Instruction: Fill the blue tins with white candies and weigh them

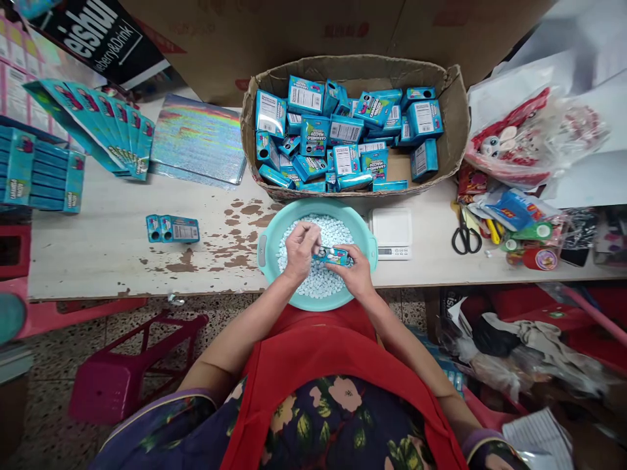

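Over a turquoise basin [366,251] of small pale candies [318,285], my right hand [356,269] grips a small blue box [337,256] between thumb and fingers. The box lies sideways, its left end towards my left hand [302,248]. Pale pieces show at that end. My left hand is beside it with its fingers bent together; what they hold, if anything, is too small to make out. Behind the basin stands a cardboard box [453,124] holding several blue candy boxes [347,129]. Two small blue boxes [179,229] lie on the table to the left.
A white scale [392,228] stands right of the basin. Black scissors [466,239], tape and plastic bags [533,140] lie further right. At the left are flat blue cartons [110,127], shiny sheets [198,140] and stacked boxes [49,173]. A magenta stool [110,385] stands below the table edge.
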Demonstrator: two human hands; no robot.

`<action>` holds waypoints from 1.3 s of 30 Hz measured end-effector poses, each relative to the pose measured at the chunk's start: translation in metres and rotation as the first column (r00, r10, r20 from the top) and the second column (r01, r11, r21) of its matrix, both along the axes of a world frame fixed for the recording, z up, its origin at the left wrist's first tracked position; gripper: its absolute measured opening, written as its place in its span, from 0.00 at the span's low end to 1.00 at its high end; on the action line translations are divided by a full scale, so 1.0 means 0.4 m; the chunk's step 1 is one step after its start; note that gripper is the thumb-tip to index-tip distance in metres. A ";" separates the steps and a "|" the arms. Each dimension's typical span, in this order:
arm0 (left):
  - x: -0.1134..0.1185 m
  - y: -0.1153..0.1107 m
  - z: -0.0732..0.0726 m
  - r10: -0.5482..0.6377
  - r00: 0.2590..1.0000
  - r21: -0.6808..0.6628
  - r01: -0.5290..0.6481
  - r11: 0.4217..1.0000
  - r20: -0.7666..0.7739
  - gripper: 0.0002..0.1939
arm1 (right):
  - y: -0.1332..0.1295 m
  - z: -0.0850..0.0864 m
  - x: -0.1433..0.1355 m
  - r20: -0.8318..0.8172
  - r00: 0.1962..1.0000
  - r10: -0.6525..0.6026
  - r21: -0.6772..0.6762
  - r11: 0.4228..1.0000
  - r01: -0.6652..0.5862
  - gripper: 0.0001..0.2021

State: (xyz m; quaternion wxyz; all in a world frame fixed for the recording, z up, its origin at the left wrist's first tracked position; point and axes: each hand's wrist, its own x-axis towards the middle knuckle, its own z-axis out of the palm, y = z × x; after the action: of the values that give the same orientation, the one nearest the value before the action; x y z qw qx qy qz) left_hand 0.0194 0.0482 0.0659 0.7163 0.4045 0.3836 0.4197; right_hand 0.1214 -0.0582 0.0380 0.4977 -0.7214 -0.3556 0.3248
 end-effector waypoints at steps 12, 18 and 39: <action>-0.022 -0.014 -0.006 -0.186 0.980 0.014 0.187 0.982 -0.076 0.12 | 0.009 -0.004 -0.010 0.074 0.997 0.028 0.017 0.999 -0.030 0.16; -0.078 0.016 -0.016 -0.090 0.967 0.116 0.120 0.986 -0.237 0.14 | 0.000 -0.020 -0.001 -0.124 0.992 -0.026 0.025 0.999 0.030 0.22; -0.081 0.017 -0.101 -0.277 0.871 -0.128 0.246 0.961 -0.405 0.19 | -0.035 -0.005 0.032 0.237 0.968 0.078 -0.009 0.997 -0.078 0.16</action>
State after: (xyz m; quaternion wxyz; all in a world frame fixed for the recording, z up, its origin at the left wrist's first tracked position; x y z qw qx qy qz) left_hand -0.0131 0.0548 0.0253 0.6815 0.5068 0.4852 0.2081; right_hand 0.1343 -0.0724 0.0360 0.4386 -0.7406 -0.4404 0.2554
